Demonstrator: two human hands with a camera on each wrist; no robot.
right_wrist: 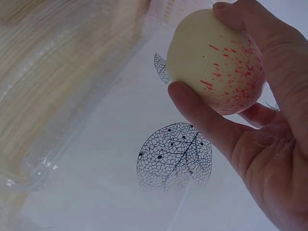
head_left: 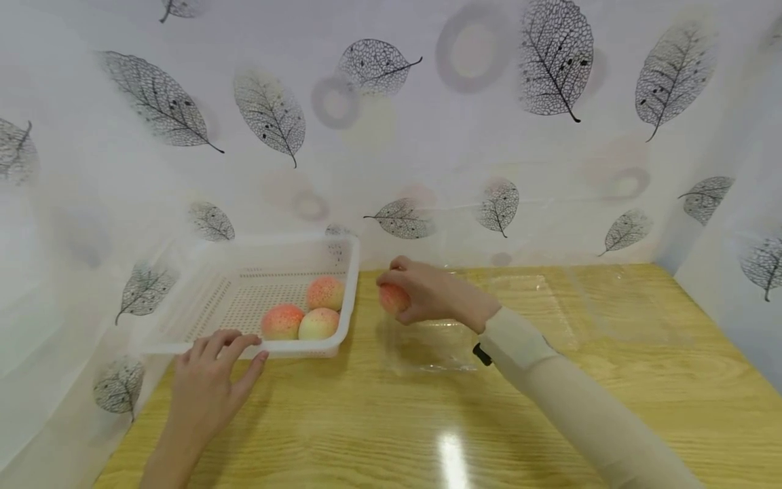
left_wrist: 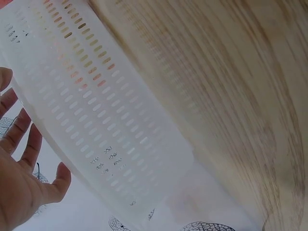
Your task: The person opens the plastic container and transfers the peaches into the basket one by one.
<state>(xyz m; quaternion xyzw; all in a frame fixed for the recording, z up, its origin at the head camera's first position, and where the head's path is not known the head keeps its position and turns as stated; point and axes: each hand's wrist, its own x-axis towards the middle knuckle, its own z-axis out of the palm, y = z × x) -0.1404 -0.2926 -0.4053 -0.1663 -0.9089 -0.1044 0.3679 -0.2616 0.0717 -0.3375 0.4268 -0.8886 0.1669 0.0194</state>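
My right hand point(head_left: 434, 291) grips a pale yellow and red peach point(head_left: 392, 299) between thumb and fingers. It hovers above the near clear plastic container point(head_left: 430, 353), just right of the basket. In the right wrist view the held peach point(right_wrist: 219, 62) shows its cream side with red speckles. Three more peaches, one of them a red-topped peach point(head_left: 282, 322), sit in the right front of the white perforated basket point(head_left: 350, 292). My left hand point(head_left: 204, 387) rests loosely at the basket's front rim, fingertips over the edge; in the left wrist view its fingers lie along the basket wall point(left_wrist: 96, 110).
Two more clear plastic containers, a middle container point(head_left: 531, 312) and a far right container point(head_left: 629, 305), stand along the back of the wooden table point(head_left: 342, 428). Behind the table hangs a white leaf-print curtain point(head_left: 403, 149), which also covers the left and right sides.
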